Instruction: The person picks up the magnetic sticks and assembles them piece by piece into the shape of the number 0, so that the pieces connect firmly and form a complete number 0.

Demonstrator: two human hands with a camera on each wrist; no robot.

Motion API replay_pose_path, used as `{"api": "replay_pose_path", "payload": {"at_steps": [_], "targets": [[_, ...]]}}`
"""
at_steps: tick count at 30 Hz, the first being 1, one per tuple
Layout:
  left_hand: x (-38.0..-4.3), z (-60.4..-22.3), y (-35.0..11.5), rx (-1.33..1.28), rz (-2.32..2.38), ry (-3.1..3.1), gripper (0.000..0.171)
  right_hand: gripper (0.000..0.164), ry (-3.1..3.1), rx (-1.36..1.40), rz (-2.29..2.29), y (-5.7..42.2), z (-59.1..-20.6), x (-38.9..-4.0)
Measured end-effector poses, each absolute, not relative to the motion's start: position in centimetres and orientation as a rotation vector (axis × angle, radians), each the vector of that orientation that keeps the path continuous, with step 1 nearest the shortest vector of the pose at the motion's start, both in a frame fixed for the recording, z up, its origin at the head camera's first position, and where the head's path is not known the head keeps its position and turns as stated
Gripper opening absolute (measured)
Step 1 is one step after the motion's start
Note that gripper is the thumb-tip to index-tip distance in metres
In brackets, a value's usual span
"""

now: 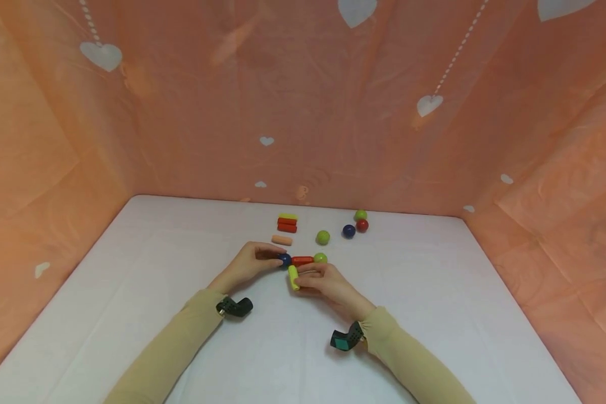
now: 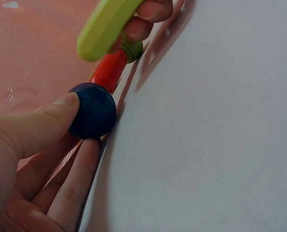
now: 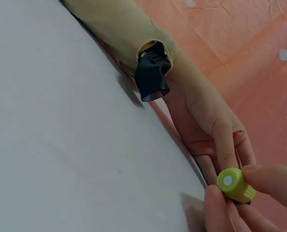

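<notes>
My left hand pinches a dark blue ball between thumb and fingers, low over the white table. A red rod runs from this ball to a green ball, the three lying in one line. In my right hand a yellow-green rod is held between thumb and fingers, tilted, just in front of the red rod. The right wrist view shows a pale round spot on the end of the yellow-green rod; the blue ball is mostly hidden behind it there.
Behind the hands lie an orange rod, two red rods and another yellow rod. Further right are a green ball, a blue ball, a red ball and one more green ball. Pinkish-orange cloth surrounds the table.
</notes>
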State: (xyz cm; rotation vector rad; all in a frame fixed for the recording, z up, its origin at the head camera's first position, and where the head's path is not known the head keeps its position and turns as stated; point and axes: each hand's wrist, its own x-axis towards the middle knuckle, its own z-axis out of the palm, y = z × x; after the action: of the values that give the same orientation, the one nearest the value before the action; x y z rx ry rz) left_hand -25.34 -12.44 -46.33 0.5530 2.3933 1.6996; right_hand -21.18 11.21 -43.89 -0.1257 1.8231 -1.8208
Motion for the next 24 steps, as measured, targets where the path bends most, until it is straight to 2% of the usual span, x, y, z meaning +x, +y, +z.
{"api": "replay_pose_path", "payload": {"at_steps": [9,16,24], "targets": [[-24.0,-44.6,-11.7,0.542,1.686,2.400,0.029,0.044,1.853,-0.065,-1.833,10.4,-44.0,-21.0],[-25.4,-46.2,-11.9,0.548,1.693,2.378,0.031,0.045,1.853,-0.022,-1.890,9.7,-44.2,-20.8],[-25.6,-46.3,-11.9,0.584,1.688,2.370,0.029,0.043,1.861,0.029,-1.950,9.3,-44.3,-20.7]]}}
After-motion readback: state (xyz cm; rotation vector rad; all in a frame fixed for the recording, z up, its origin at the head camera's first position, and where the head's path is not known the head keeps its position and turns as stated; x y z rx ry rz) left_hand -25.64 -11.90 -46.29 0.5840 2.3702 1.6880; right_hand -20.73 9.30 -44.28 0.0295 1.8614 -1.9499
